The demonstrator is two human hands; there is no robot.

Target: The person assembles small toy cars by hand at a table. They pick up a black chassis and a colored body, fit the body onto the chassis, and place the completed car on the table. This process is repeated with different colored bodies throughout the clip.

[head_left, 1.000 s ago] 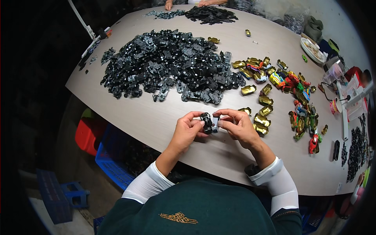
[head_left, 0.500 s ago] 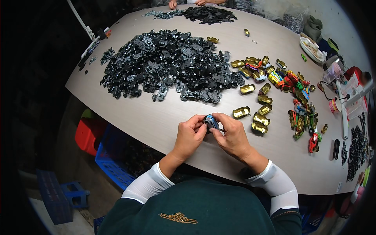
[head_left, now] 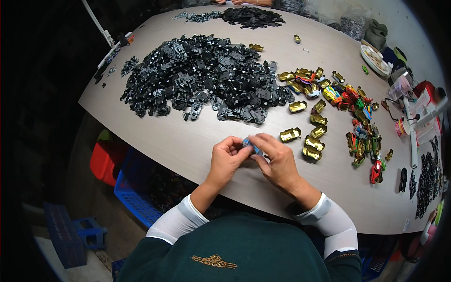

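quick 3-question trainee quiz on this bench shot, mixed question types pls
1. True or false: both hands hold the small blue toy car together.
2. The big pile of black parts lies: A) at the person's right elbow, B) farther up the table, beyond the hands and to their left, C) in the blue crate.
3. What colour are the loose car shells nearest the right hand?

Key: 1 true, the left hand and right hand meet on it. 2 B. 3 gold.

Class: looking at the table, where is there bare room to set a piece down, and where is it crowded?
Bare table lies between the black parts heap and the left hand; more lies right of the right hand. Crowded: the coloured toy cars.
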